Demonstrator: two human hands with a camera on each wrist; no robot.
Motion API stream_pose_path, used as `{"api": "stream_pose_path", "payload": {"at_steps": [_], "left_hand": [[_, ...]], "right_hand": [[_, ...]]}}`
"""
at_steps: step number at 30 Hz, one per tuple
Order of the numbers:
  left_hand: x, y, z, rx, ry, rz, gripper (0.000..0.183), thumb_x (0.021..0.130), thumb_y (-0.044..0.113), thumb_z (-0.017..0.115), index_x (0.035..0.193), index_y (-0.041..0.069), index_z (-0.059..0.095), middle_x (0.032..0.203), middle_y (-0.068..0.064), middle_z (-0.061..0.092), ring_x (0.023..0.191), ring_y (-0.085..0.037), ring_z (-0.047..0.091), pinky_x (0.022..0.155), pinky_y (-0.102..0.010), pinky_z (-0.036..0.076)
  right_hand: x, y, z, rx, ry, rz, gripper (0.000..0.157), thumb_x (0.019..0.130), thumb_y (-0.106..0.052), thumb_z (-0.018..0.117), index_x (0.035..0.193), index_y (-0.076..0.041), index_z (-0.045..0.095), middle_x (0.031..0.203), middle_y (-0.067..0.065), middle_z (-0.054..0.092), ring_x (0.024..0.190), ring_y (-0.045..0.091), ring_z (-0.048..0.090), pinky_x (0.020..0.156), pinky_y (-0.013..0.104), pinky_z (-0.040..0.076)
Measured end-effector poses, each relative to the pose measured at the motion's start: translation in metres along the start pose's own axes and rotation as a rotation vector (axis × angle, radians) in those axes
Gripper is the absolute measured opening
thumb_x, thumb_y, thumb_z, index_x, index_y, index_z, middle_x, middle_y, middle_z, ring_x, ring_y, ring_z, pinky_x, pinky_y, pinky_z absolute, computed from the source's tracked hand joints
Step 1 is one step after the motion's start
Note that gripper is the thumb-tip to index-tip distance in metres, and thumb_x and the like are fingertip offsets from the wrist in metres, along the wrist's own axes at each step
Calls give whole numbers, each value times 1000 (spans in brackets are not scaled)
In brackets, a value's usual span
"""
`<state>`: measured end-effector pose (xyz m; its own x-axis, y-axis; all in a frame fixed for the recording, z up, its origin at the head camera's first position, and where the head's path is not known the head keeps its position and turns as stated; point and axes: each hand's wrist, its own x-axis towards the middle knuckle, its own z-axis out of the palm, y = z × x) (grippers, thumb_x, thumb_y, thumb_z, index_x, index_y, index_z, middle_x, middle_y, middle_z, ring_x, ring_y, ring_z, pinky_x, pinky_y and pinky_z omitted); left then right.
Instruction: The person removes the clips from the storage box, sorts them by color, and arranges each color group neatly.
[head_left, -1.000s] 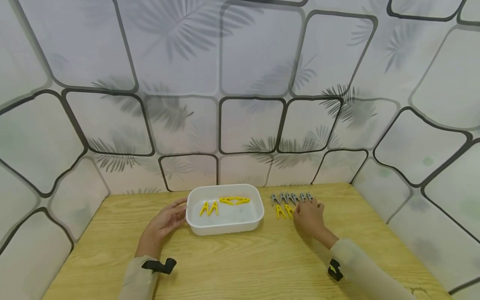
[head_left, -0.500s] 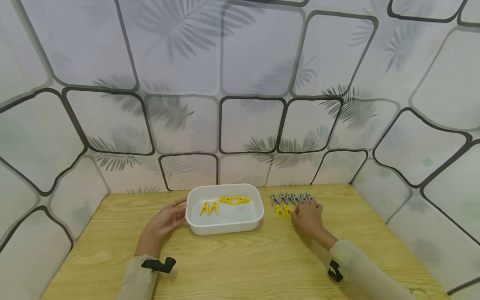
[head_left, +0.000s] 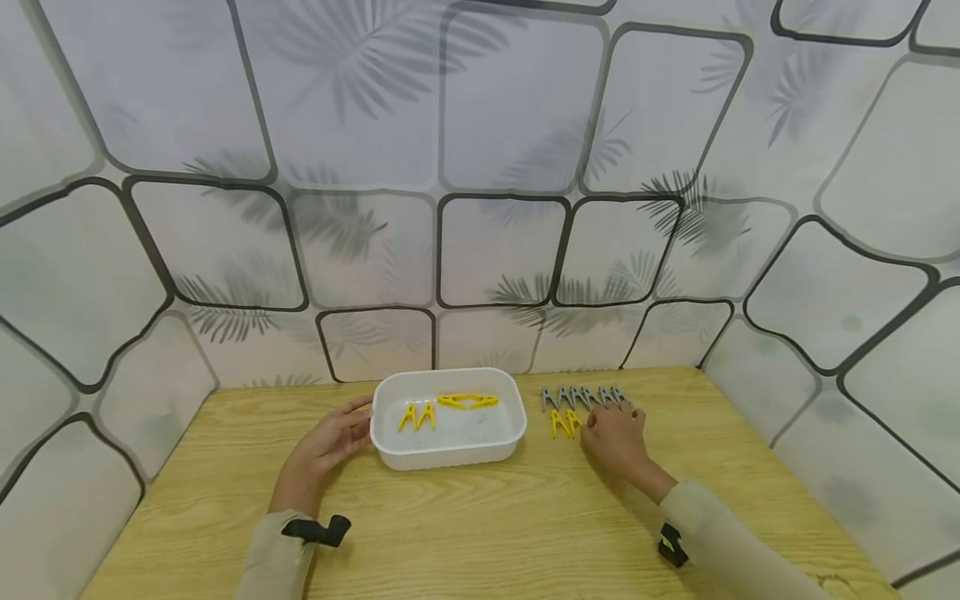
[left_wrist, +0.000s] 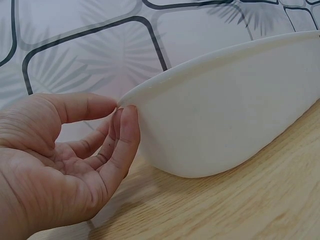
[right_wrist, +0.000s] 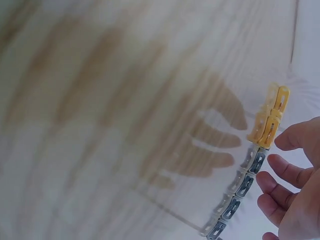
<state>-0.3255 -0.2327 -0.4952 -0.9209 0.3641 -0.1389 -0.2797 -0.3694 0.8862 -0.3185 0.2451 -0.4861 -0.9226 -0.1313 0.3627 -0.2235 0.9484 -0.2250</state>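
Here's the pale wall covering (head_left: 502, 250), black-outlined blocks with grey palm fronds, and below it the light wood-grain table (head_left: 480, 533). On that, centre stage, sits the white rectangular plastic tray (head_left: 450, 460). The left hand (head_left: 330, 446) is at its left end, fingers loosely extended, tips touching the rim. Over to the right hand (head_left: 618, 437): fingers gently bent around nothing, thumb and fingers right beside the clips.

Now the small stuff! The six or so grey plastic clips (head_left: 566, 393) stand in a row right of the tray, with the two yellow plastic clips on the table (head_left: 556, 421) just in front. The score: four yellow in the tray, a pair standing like A's (head_left: 410, 411) and a flatter pair behind (head_left: 449, 400); no grey inside. The outside line-up looks nearly settled to me.

And compared with a second ago, the yellow clip nearest the right hand has slid closer to its neighbour, the hand shifting left too!
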Motion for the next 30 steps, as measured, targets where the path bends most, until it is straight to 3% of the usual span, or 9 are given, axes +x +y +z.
{"api": "stream_pose_path", "payload": {"at_steps": [9, 18, 24, 30], "left_hand": [[-2, 2, 2, -7, 1, 4, 31, 109, 6, 45, 138, 13, 48, 105, 5, 68, 93, -5, 65, 80, -20, 57], [-1, 1, 1, -11, 3, 4, 29, 109, 6, 45, 135, 15, 51, 105, 5, 68, 93, -5, 65, 81, -20, 57], [-1, 0, 0, -13, 4, 6, 28, 108, 6, 46, 135, 15, 51, 105, 4, 69, 93, -5, 66, 80, -21, 58], [-1, 0, 0, 3, 0, 10, 37, 108, 7, 46, 145, 9, 43, 106, 4, 69, 94, -5, 66, 81, -21, 58]], "right_hand": [[7, -6, -4, 7, -48, 24, 11, 95, -18, 66, 88, -9, 66, 96, 14, 66, 103, 41, 52, 94, 64, 33], [23, -20, -6, -11, 55, -58, 13, 93, -17, 72, 84, -11, 64, 90, 12, 64, 92, 37, 51, 88, 60, 35], [42, -44, -12, 50, 83, -78, 12, 93, -17, 71, 85, -11, 64, 90, 11, 63, 94, 36, 50, 90, 62, 34], [56, -79, -17, 97, 53, -92, 9, 94, -19, 70, 91, -11, 65, 94, 11, 63, 98, 36, 50, 95, 63, 33]]}}
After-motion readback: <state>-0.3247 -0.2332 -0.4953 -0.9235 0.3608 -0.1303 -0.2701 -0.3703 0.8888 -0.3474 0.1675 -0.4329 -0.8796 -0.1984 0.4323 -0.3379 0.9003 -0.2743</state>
